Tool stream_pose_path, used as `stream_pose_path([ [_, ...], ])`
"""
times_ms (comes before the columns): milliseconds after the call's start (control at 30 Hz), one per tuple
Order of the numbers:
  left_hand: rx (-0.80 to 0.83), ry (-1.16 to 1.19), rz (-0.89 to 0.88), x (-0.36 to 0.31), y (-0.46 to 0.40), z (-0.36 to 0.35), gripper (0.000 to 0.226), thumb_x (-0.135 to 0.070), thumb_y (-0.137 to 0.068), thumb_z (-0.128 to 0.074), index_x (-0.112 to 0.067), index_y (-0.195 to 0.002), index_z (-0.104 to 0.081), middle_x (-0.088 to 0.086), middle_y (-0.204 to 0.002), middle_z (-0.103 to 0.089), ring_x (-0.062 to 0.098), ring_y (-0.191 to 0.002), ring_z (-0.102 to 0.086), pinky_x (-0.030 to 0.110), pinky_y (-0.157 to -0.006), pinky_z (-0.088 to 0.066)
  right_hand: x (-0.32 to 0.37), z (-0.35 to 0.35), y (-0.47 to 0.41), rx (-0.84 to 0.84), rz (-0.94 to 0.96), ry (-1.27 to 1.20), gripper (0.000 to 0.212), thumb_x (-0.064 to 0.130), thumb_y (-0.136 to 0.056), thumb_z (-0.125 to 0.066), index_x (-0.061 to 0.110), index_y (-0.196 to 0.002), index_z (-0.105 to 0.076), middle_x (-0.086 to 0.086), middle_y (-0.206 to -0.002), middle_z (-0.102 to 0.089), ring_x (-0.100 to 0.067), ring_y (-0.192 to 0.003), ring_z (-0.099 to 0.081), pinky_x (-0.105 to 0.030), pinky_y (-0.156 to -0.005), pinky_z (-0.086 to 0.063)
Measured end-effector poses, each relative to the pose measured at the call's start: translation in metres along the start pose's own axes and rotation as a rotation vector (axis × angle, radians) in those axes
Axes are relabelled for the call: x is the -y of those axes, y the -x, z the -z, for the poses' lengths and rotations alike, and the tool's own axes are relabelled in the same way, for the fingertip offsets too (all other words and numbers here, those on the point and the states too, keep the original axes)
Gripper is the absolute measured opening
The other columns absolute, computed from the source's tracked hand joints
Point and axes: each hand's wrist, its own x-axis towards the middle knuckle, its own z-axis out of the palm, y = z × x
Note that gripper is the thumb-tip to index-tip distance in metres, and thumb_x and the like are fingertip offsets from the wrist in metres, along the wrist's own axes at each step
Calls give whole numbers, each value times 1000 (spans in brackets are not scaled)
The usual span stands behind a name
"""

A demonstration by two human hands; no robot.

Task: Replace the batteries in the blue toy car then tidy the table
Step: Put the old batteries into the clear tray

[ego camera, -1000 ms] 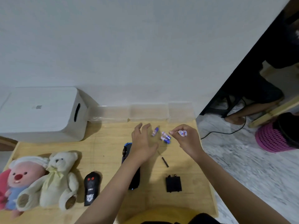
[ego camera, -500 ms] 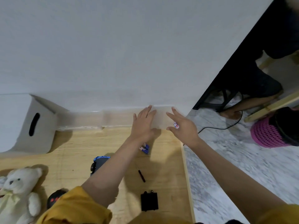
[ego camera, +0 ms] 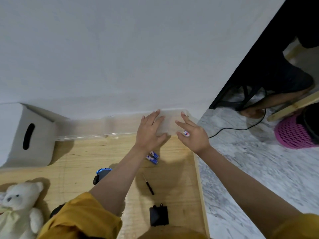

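Note:
My left hand (ego camera: pixel 150 131) lies flat, fingers spread, on the rightmost clear plastic box (ego camera: pixel 170 124) against the wall. My right hand (ego camera: pixel 193 135) reaches to the same box with its fingers stretched out, while a white battery (ego camera: pixel 186 133) stays tucked under its thumb. Two blue batteries (ego camera: pixel 152 157) lie on the wooden table (ego camera: pixel 82 157) just below my left wrist. The blue toy car (ego camera: pixel 102 173) sits mostly hidden under my left forearm. A small black screwdriver (ego camera: pixel 148 185) and the black battery cover (ego camera: pixel 158 216) lie nearer to me.
A row of clear boxes (ego camera: pixel 89 128) runs along the wall. A white storage bin (ego camera: pixel 24 133) stands at the left. A white teddy bear (ego camera: pixel 19 211) lies at the front left. The table's right edge (ego camera: pixel 198 178) drops to a marble floor with a pink basket (ego camera: pixel 296 133).
Both hands moved from above the blue batteries back to the clear box at the wall. The right hand opened its fingers and kept the white battery. My view turned right.

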Motion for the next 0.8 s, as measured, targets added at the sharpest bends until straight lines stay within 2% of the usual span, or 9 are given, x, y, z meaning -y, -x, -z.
stream_pose_path([
  [133,-2,-61,-34,1,-1,-4,63,-48,-71,-57,-6,-117,-65,15,-135,-55,31,-122,-54,54,-101,-37,-1,-2,0,-35,29,19,37,22,-74,-72,20,-110,-70,-4,-136,-53,-17,-72,-72,-34,-50,-57],
  [200,-3,-84,-45,2,-1,-6,63,-48,-71,-57,-6,-117,-65,15,-135,-55,31,-121,-55,53,-100,-38,-2,-1,0,-48,45,28,36,23,-73,-72,19,-109,-71,-6,-134,-56,-16,-68,-72,-33,-48,-56],
  [433,-23,-128,-91,8,-1,-8,61,-48,-73,-60,-6,-117,-64,16,-133,-56,32,-118,-56,51,-97,-42,-7,-1,-1,-24,46,16,37,36,-78,-63,21,-111,-69,-2,-136,-54,-20,-84,-72,-35,-54,-58],
  [533,-23,-137,-104,9,-1,-7,61,-49,-75,-59,-5,-118,-64,17,-133,-56,33,-118,-56,52,-97,-42,-9,-2,-1,-7,50,10,37,34,-79,-65,21,-113,-69,-2,-138,-52,-22,-90,-71,-36,-57,-59],
  [800,-38,-161,-118,13,-1,-9,60,-48,-75,-62,-7,-118,-62,16,-132,-56,31,-119,-54,50,-98,-42,-5,-3,0,-37,33,-5,36,32,-78,-66,19,-111,-70,-4,-136,-54,-19,-90,-71,-34,-56,-59],
])
